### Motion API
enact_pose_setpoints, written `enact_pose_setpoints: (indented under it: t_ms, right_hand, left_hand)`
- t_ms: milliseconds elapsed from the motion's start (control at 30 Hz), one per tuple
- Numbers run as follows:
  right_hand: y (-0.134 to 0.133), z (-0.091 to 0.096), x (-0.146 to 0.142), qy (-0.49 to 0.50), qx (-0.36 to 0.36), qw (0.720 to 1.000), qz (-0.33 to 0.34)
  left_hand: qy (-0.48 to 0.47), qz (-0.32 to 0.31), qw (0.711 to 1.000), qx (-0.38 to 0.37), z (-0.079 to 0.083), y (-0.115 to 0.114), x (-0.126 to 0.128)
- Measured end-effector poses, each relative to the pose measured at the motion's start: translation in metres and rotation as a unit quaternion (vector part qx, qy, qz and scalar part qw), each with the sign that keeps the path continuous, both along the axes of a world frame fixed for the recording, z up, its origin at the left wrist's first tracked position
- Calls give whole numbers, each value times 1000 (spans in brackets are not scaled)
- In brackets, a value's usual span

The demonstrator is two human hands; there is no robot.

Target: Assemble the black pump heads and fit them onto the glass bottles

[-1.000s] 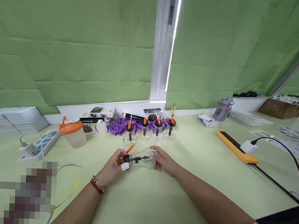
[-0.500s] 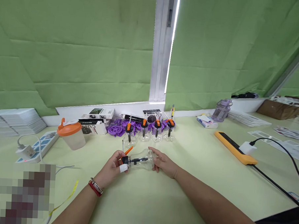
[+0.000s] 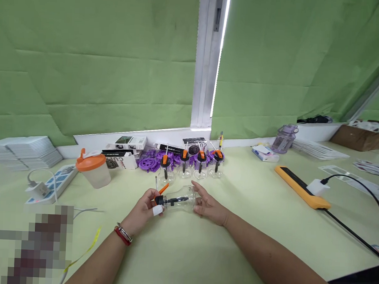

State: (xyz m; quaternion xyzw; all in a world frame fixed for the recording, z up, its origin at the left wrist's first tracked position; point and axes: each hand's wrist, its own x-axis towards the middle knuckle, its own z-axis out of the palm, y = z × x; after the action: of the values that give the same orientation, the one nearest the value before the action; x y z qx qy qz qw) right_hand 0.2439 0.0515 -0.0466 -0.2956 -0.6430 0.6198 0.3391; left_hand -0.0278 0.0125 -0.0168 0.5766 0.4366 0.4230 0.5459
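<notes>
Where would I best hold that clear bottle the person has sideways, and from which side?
Probably by the narrow neck beside the black cap, coming from the left, where the left hand is: the clear bottle is sideways, its body widening toward the right hand.

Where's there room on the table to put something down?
The pale green table is bare between the forearms, nearer than the clear waisted bottle, and between the right hand and the long orange power strip. It's crowded at the back: four clear bottles with black and orange tops, purple plastic parts, printed white cardboard boxes.
</notes>
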Motion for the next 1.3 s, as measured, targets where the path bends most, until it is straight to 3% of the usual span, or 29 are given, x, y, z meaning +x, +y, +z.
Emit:
enact_pose_setpoints:
  t_ms: [267, 467, 667, 833, 1100, 1300]
  right_hand:
    - [4, -3, -2, -49, -17, 998, -20]
    - [0, 1, 1, 1, -3, 1000, -4]
    - [5, -4, -4, -31, -34, 999, -28]
    - [1, -1, 0, 7, -15, 1000, 7]
    - [5, -9, -2, -21, -29, 999, -11]
    - [2, -4, 0, 23, -15, 1000, 4]
  left_hand:
    - [-15, -20, 1000, 0, 0, -2, 3]
    - [-9, -16, 1000, 5, 1, -2, 1]
    - [0, -40, 999, 21, -3, -1, 0]
    - [11, -14, 1000, 11, 1, -1, 0]
    - [-2, -25, 1000, 10, -1, -1, 1]
    - [6, -13, 1000, 12, -1, 0, -1]
